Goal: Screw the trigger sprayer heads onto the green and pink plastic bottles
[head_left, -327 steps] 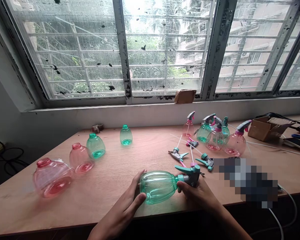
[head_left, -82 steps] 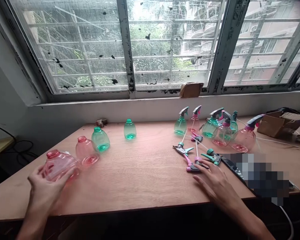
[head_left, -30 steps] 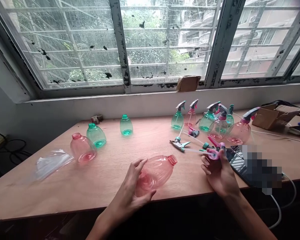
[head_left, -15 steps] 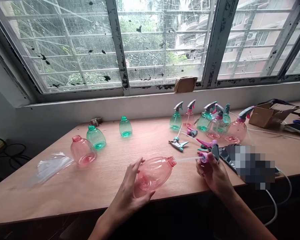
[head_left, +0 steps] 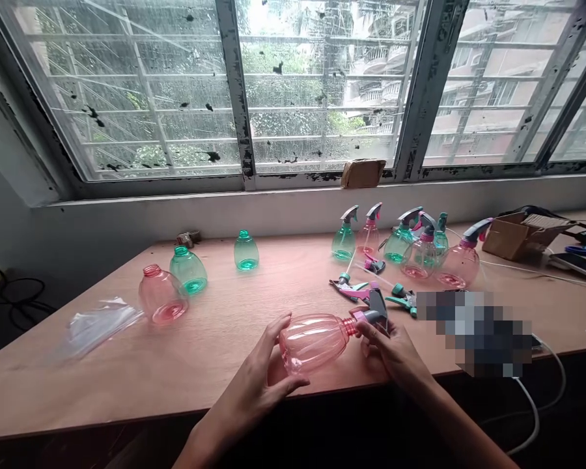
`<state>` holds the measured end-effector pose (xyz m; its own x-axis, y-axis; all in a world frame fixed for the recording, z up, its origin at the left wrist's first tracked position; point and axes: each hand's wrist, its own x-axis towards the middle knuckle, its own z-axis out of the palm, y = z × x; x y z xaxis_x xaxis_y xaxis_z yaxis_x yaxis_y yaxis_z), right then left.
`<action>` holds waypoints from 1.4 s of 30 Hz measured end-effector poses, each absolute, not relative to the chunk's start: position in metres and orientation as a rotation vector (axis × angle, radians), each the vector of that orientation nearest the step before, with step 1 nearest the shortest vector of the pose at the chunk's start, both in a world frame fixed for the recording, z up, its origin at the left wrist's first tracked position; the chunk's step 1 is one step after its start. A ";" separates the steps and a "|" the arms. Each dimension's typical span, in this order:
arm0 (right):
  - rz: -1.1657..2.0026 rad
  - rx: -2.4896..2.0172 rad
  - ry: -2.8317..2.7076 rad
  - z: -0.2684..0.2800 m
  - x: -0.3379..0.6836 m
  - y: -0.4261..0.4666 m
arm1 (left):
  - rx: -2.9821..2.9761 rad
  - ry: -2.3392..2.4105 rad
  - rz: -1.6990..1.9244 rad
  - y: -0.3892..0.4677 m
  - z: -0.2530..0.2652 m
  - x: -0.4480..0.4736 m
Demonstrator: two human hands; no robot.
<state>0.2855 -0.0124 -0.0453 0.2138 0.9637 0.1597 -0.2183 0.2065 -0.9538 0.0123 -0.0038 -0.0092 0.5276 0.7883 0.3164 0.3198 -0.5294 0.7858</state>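
A clear pink spray bottle [head_left: 312, 342] lies tilted on its side above the table's front edge, its neck pointing right. My left hand [head_left: 268, 368] is wrapped round its base end, thumb below and fingers above. In my right hand [head_left: 388, 348] is a grey and pink trigger sprayer head [head_left: 374, 312], its collar held against the bottle's neck. Whether the threads have caught, I cannot tell. Just behind lie loose sprayer heads, among them a green and grey one [head_left: 404, 299] and a pink and grey one [head_left: 374, 264].
Capless bottles stand at left: a pink one [head_left: 161, 296], a green one [head_left: 189, 270] and another green one [head_left: 246, 251]. A plastic bag [head_left: 100, 326] lies beside them. Several bottles with sprayers [head_left: 420, 254] stand back right, near a cardboard box [head_left: 512, 238]. A blurred patch covers something at right.
My right hand has moved left with the sprayer head, bringing its collar to the bottle's neck. The tube that showed between them is now inside the bottle.
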 end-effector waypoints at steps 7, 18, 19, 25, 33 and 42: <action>1.109 -0.971 -1.032 -0.042 0.288 -0.015 | 1.877 0.797 0.785 0.004 -0.006 0.018; 0.970 -1.008 -1.147 -0.038 0.292 -0.019 | 2.166 0.877 0.771 -0.003 -0.003 0.016; 0.986 -1.022 -1.136 -0.039 0.292 -0.019 | 2.160 0.877 0.770 -0.003 -0.004 0.015; 1.021 -1.103 -1.211 -0.039 0.290 -0.019 | 1.964 0.846 0.754 0.003 -0.008 0.013; 1.024 -1.106 -1.277 -0.034 0.289 -0.021 | 2.106 0.924 0.673 -0.001 -0.006 0.014; 1.043 -1.083 -1.254 -0.032 0.289 -0.023 | 2.008 0.901 0.688 -0.002 -0.001 0.013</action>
